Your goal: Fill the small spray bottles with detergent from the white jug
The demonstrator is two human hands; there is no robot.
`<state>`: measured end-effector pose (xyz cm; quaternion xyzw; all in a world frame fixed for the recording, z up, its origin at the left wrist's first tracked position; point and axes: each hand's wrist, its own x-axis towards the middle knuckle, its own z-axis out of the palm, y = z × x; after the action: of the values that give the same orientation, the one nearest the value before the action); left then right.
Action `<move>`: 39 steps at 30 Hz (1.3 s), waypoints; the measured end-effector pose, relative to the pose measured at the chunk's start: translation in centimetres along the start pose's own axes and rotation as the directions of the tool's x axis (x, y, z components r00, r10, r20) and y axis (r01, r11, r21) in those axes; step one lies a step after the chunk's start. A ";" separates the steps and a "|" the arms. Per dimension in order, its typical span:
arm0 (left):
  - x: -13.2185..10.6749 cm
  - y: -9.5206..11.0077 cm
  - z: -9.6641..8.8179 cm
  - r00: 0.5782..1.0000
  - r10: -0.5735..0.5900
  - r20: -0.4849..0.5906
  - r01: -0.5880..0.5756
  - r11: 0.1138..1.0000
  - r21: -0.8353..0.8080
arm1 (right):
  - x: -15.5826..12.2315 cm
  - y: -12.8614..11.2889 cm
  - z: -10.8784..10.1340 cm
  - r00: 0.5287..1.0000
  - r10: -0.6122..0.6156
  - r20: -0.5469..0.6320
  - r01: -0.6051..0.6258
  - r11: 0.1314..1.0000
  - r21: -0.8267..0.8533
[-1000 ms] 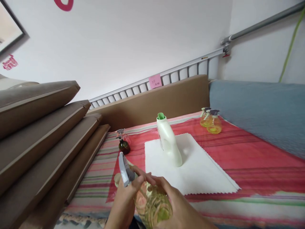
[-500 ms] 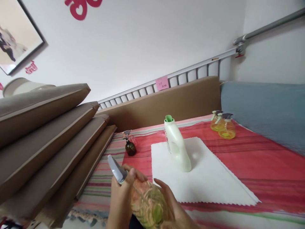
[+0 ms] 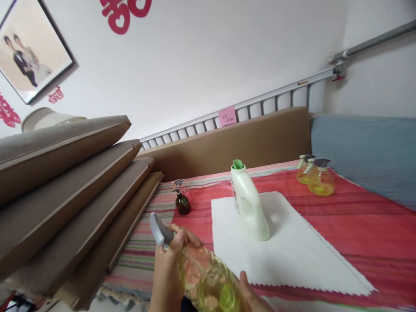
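A clear spray bottle (image 3: 208, 273) with yellow liquid lies tilted across the bottom of the view, its grey trigger head (image 3: 160, 229) pointing up and left. My left hand (image 3: 178, 245) is wrapped round its neck, just below the head. At the lower right end of the bottle is my right hand (image 3: 251, 298), thumb raised along the side; its other fingers are hidden behind the bottle or below the frame. Beyond the hands a pale green jug (image 3: 251, 208) stands upright, with a green funnel-like piece (image 3: 238, 164) in its mouth.
The jug stands on white cloths (image 3: 292, 260) over a red striped cover (image 3: 357, 216). A dark pump bottle (image 3: 183, 204) and a pinkish spray bottle (image 3: 186, 193) stand at left. Two yellow-filled spray bottles (image 3: 321, 180) are at right. Stacked brown cushions (image 3: 81, 195) rise on the left.
My right hand has slid down the bottle toward its base, and more of the bottle's side shows. The view has turned slightly left. My left hand keeps its hold on the neck.
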<state>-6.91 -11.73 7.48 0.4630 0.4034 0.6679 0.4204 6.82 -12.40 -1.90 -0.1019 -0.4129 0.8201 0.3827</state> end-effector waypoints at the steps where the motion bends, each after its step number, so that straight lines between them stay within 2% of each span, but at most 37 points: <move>1: 0.1 -0.1 -0.2 0.999 0.020 -0.031 -0.018 0.999 0.033 | 0.1 -0.1 0.1 0.999 -0.037 -0.005 0.036 0.999 -0.028; 3: 0.2 -0.1 -0.4 0.999 0.026 -0.036 -0.023 0.996 0.083 | 0.3 -0.1 0.3 0.997 -0.079 -0.013 0.078 0.994 -0.077; 8: -0.3 0.4 0.1 0.982 -0.080 0.170 0.077 0.997 0.025 | 0.1 -0.3 0.5 0.999 -0.023 -0.026 0.021 0.995 -0.101; 10: -0.4 0.4 0.3 0.986 -0.069 0.149 0.062 0.997 0.050 | 0.0 -0.4 0.5 1.000 -0.013 -0.010 0.012 0.993 -0.118; 13: -0.4 0.4 0.2 0.999 0.004 0.037 -0.010 0.989 0.146 | 0.0 -0.7 0.4 0.998 -0.053 0.020 0.055 0.985 -0.164; 15: -0.3 0.5 0.2 0.999 0.022 0.023 -0.026 0.980 0.196 | 0.0 -0.8 0.3 0.997 -0.068 0.029 0.073 0.979 -0.188; 20: -0.5 0.5 0.5 0.984 -0.079 0.160 0.062 0.992 0.110 | -0.1 -0.5 -0.1 1.000 -0.021 0.022 0.025 0.972 -0.233; 24: -0.3 0.2 0.3 0.998 -0.020 0.058 0.013 0.993 0.117 | -0.3 0.1 -0.3 1.000 -0.004 0.008 0.006 0.962 -0.272; 26: -0.2 0.4 0.2 0.998 -0.018 0.059 0.007 0.985 0.174 | 0.1 0.3 -0.2 1.000 -0.025 0.014 0.028 0.959 -0.280; 29: -0.4 0.9 0.5 0.978 -0.065 0.200 0.030 0.984 0.173 | 1.0 0.4 0.2 0.997 -0.076 0.019 0.078 0.964 -0.253; 31: -0.7 1.0 0.9 0.966 -0.072 0.247 0.035 0.988 0.153 | 1.3 0.4 0.2 0.996 -0.088 0.019 0.090 0.969 -0.232; 36: -0.8 0.4 1.2 0.994 -0.030 0.106 0.007 0.977 0.215 | 0.4 0.7 -0.6 0.995 -0.087 0.054 0.097 0.971 -0.219; 39: -0.5 0.4 1.4 0.982 -0.057 0.178 0.017 0.976 0.217 | 0.3 0.9 -0.8 0.998 -0.050 0.045 0.056 0.985 -0.165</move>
<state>-5.57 -12.13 8.04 0.5574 0.4413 0.5671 0.4159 6.58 -12.05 -3.02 -0.1058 -0.4903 0.7742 0.3861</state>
